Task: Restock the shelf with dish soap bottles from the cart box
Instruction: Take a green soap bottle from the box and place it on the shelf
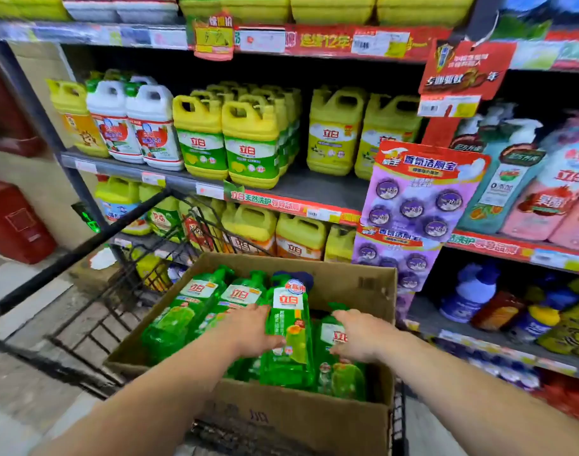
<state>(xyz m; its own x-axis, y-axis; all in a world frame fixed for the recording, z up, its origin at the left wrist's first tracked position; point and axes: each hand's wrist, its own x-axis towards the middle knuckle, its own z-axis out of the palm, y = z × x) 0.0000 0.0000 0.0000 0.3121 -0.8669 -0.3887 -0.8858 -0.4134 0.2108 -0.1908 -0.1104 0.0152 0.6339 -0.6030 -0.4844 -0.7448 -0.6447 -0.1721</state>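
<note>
Dish soap bottle [289, 327], full, slick-sided and probably heavy, is gripped mid-body by the left hand [252, 330]; the right hand [360, 337] lies spread on a neighbouring bottle [342, 380]

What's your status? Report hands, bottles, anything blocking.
Left hand gripping middle bottle in box. Right hand on next bottle, grip unclear. Nothing over the box.

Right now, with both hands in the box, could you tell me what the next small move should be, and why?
Probably lift the raised green bottle straight up out of the cardboard box. The left hand grips its side, it stands above the other bottles, and the right hand only lies on the neighbouring bottle, grip unclear.
</note>
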